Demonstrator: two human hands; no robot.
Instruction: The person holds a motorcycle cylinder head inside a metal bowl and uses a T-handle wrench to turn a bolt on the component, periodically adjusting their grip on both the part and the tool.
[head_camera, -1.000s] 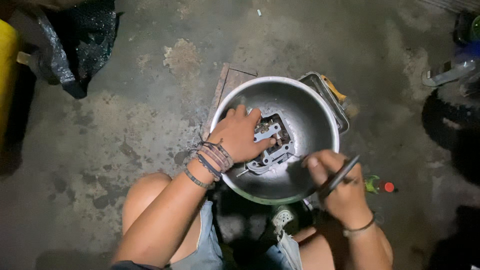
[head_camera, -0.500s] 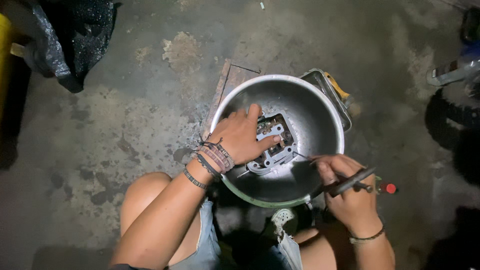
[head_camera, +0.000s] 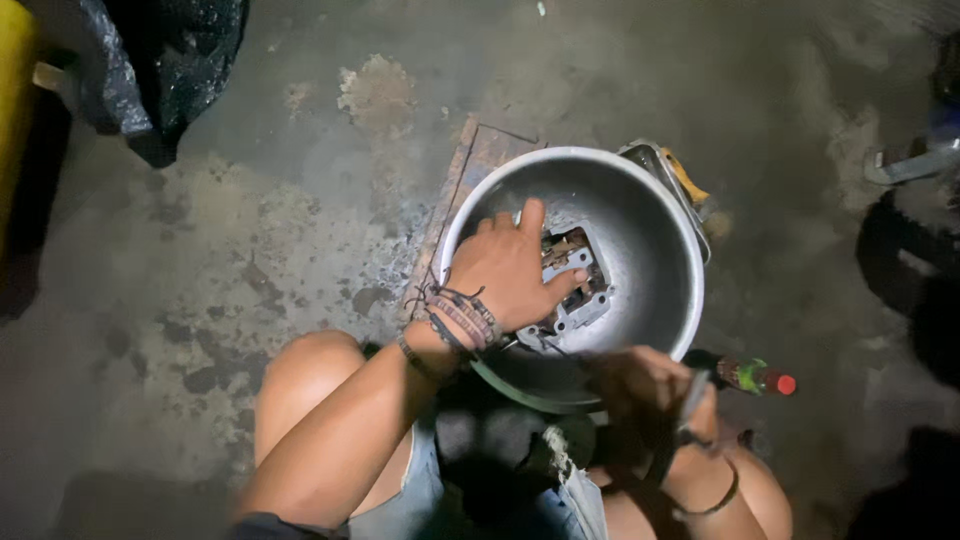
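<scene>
A round metal bowl (head_camera: 650, 215) sits on the concrete floor in front of my knees. Inside it lies a grey metal engine part (head_camera: 580, 290) with several openings. My left hand (head_camera: 505, 270), with several bracelets at the wrist, rests on that part and holds it down, fingers spread over it. My right hand (head_camera: 650, 395) is at the bowl's near rim, blurred, closed around a thin dark tool (head_camera: 690, 400) whose tip I cannot make out.
A small green bottle with a red cap (head_camera: 757, 378) lies right of the bowl. A wooden board (head_camera: 470, 165) and a metal tray (head_camera: 665, 170) lie under and behind the bowl. A black plastic bag (head_camera: 170, 60) sits far left, dark tyres (head_camera: 915, 290) at right.
My right hand with the tool has drawn back out of the bowl toward my body and down to the near rim. My left hand stays on the metal part.
</scene>
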